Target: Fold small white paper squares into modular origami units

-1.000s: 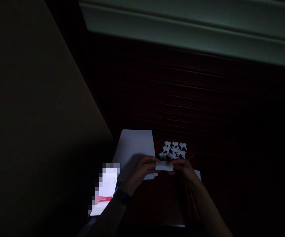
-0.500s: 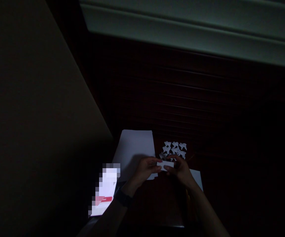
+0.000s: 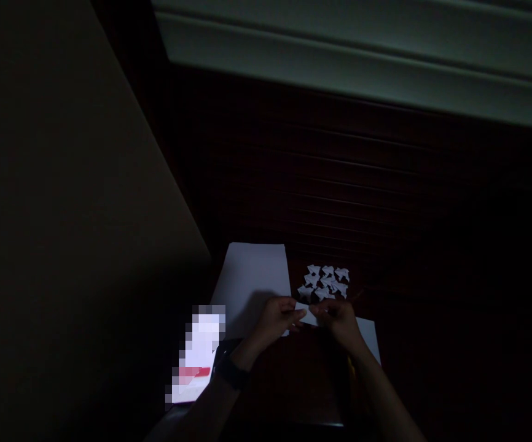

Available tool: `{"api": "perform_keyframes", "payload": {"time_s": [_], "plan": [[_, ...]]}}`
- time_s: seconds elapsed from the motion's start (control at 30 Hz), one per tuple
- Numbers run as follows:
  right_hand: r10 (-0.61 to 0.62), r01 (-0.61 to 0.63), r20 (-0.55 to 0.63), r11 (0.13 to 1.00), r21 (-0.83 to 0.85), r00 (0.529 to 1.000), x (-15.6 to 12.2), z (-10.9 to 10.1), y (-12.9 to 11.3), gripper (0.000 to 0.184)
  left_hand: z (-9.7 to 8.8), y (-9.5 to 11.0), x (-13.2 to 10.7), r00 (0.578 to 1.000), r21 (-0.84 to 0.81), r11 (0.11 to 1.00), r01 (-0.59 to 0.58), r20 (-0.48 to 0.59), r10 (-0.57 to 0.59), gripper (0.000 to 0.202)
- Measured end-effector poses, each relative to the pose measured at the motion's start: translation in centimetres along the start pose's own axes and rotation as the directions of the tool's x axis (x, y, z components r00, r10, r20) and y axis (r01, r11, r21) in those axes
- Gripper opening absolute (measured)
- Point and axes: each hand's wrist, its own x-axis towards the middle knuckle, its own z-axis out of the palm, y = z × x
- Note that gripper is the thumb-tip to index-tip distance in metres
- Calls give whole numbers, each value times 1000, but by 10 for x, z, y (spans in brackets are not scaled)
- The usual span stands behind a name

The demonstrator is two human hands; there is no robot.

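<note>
Bare left hand (image 3: pixel 273 325) at six o'clock, broad dark watch-like band (image 3: pixel 234 373) around its wrist toward seven, fine details lost in shadow, bare right hand (image 3: pixel 341 322) and uncovered right forearm (image 3: pixel 379 387) between four and five o'clock.

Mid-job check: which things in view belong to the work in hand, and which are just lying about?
In the work:
small paper, in left hand and right hand
folded shapes, likely
paper stack, likely
white sheet, possibly

Apparently just about:
lit screen, not held
wristband, worn
</note>
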Motion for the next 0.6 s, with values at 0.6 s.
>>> {"api": "perform_keyframes", "payload": {"time_s": [0.6], "plan": [[58, -66, 292, 998, 18, 955, -8, 2, -19, 38, -1, -2, 2, 956, 446, 875, -189, -122, 268, 32]]}}
